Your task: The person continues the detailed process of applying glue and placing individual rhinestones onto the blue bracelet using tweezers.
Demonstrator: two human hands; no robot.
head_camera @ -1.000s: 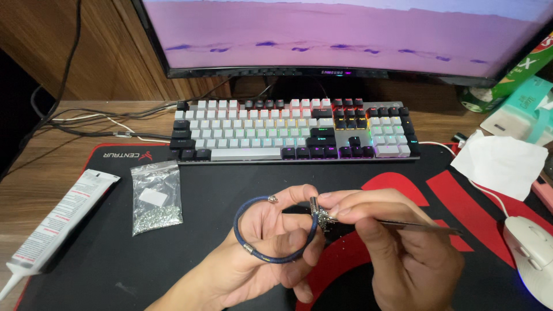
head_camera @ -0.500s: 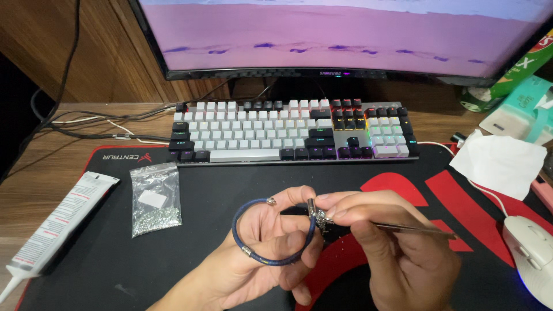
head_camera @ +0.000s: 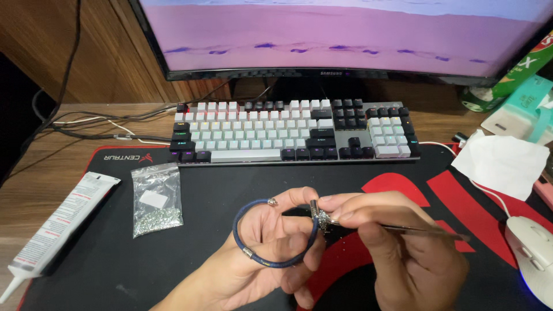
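Observation:
My left hand (head_camera: 262, 262) holds a dark blue cord bracelet (head_camera: 269, 262) looped in an open ring, pinching it near its silver studded clasp (head_camera: 320, 217). Another small silver end cap (head_camera: 271, 201) sits at the top of the loop. My right hand (head_camera: 397, 253) grips a thin metal pick-like tool (head_camera: 426, 231), its tip touching the clasp. Both hands hover over the black and red desk mat (head_camera: 207, 190), in front of the keyboard.
A white and black keyboard (head_camera: 291, 131) lies below a monitor (head_camera: 345, 34). On the mat's left are a clear bag of tiny silver stones (head_camera: 155, 198) and a white glue tube (head_camera: 55, 227). A white tissue (head_camera: 501, 162) and a white mouse (head_camera: 533, 256) are at right.
Almost nothing differs: both hands keep the same grip, with the tool tip shifting slightly against the clasp.

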